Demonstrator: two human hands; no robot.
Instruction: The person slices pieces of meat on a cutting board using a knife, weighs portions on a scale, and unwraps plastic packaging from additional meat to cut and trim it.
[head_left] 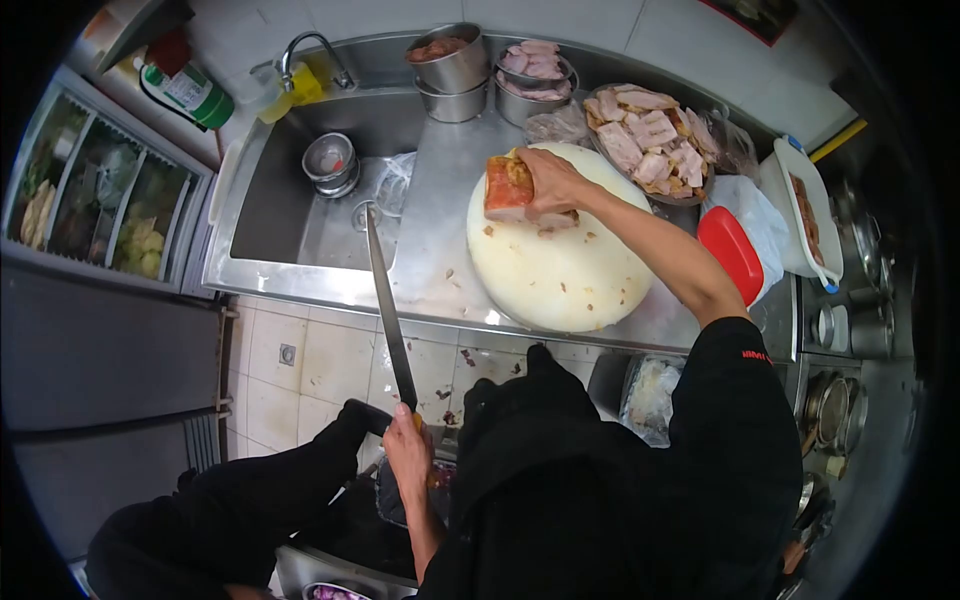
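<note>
My right hand (555,182) is closed over a block of meat (510,187) with an orange-red outer side, pressing it onto a round white cutting board (540,280). The fingers wrap its top and far side, and small meat scraps lie around it. Low down at my left side, my left hand (408,450) is wrapped round the handle of a long knife (388,305). The blade points away from me, over the counter's front edge toward the sink, apart from the meat. Most of the handle is hidden by my fingers.
Behind the board stand a bowl of meat pieces (655,140) and several metal pots (450,75) of meat. A red plastic lid (730,255) lies to the right. The sink (290,215) is at left. Black-clothed legs (250,510) extend across the lower left.
</note>
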